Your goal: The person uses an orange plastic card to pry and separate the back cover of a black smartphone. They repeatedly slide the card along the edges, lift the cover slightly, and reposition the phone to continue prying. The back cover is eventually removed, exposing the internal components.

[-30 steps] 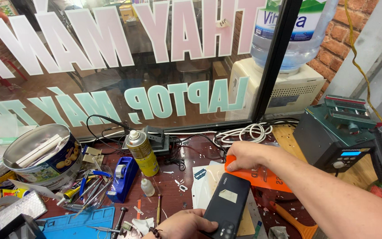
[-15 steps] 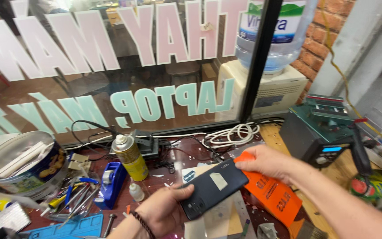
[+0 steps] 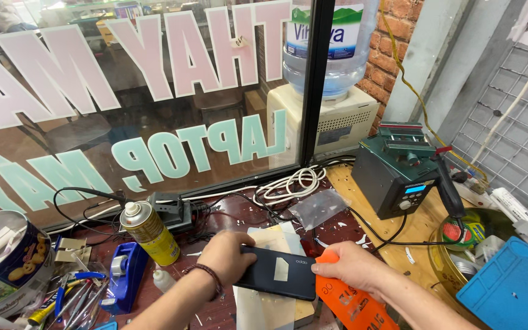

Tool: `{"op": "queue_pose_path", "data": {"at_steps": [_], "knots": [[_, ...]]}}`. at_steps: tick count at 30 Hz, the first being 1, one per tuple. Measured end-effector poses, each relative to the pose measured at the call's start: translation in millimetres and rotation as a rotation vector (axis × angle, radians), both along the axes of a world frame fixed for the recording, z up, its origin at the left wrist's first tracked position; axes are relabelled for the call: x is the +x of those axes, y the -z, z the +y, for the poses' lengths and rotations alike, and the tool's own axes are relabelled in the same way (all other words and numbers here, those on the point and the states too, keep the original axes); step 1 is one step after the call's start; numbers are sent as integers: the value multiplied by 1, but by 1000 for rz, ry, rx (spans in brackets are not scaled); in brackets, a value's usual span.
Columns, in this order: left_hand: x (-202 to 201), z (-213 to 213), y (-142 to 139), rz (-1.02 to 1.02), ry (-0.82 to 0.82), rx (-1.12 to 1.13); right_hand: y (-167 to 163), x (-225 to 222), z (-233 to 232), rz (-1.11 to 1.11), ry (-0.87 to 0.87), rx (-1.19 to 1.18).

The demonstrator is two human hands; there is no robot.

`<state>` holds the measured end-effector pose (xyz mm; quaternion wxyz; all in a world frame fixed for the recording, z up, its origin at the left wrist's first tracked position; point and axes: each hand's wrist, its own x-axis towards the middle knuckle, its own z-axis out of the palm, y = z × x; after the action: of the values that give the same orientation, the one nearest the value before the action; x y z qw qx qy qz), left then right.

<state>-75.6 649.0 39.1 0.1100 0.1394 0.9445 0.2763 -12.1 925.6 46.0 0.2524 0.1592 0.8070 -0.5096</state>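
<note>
Holding the dark phone (image 3: 276, 274) level, the left hand (image 3: 227, 255) is grasping its left end while the right hand (image 3: 349, 267) is pinching its right edge, directly right of the yellow spray can (image 3: 149, 232); both grips should stay firm.

Dark beaded bracelet (image 3: 209, 276), bare forearms

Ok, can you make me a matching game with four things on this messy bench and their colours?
Things:
1. phone held by the left hand
2. spray can
3. tape dispenser
4. flat tool under the right hand

Colours:
A. orange
B. blue
C. black
D. yellow

Pairs: 1-C, 2-D, 3-B, 4-A
</note>
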Motion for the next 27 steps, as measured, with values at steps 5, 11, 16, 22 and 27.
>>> {"op": "queue_pose_path", "data": {"at_steps": [5, 11, 16, 22, 27], "knots": [[50, 30, -49, -9, 136, -370, 8, -6, 8, -27, 65, -56], [61, 41, -75, -67, 197, -246, 16, -18, 17, 124, -41, -39], [54, 40, -62, -62, 217, -216, 7, -36, 14, 149, -178, 102], [51, 30, -51, 32, 165, -150, 5, -48, 14, 147, -257, 122], [51, 23, -43, 64, 135, -154, 13, -55, 14, 89, -224, 51]]}}
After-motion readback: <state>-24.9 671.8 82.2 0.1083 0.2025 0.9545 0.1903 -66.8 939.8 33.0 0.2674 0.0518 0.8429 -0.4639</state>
